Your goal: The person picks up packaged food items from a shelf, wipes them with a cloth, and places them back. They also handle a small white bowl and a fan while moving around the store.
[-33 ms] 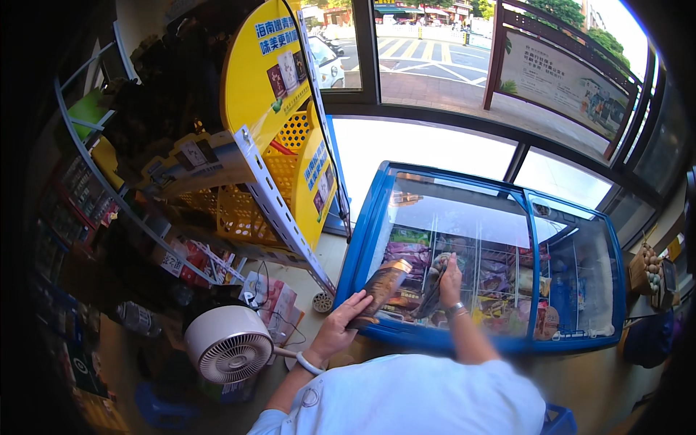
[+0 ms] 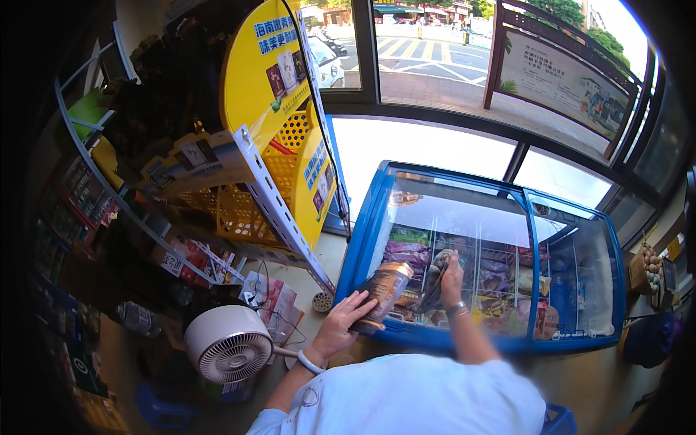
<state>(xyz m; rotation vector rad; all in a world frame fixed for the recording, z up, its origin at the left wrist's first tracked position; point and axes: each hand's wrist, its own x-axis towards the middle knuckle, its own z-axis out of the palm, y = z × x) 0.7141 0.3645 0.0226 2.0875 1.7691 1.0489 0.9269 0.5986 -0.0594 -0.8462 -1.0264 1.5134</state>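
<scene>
My left hand point(image 2: 343, 323) has its fingers wrapped over the near end of a dark brown package point(image 2: 382, 291) with copper-coloured ends. The package tilts over the front left corner of a blue chest freezer point(image 2: 353, 279). In my right hand point(image 2: 452, 284) is a bunched dark grey cloth point(image 2: 433, 284), over the freezer's glass top beside the package. Whether the cloth presses on the glass cannot be made out. Below the glass lie several colourful frozen packets point(image 2: 493, 279) in wire baskets.
At the left stands a yellow display rack point(image 2: 308, 196) on a white slotted post. A round white fan point(image 2: 230, 346) is near my left forearm. A basket of eggs point(image 2: 645, 267) sits right of the freezer. Large windows point(image 2: 428, 58) rise behind.
The package in my left hand has turned a little, showing more of its printed side and its copper end. My right hand and the cloth have barely shifted.
</scene>
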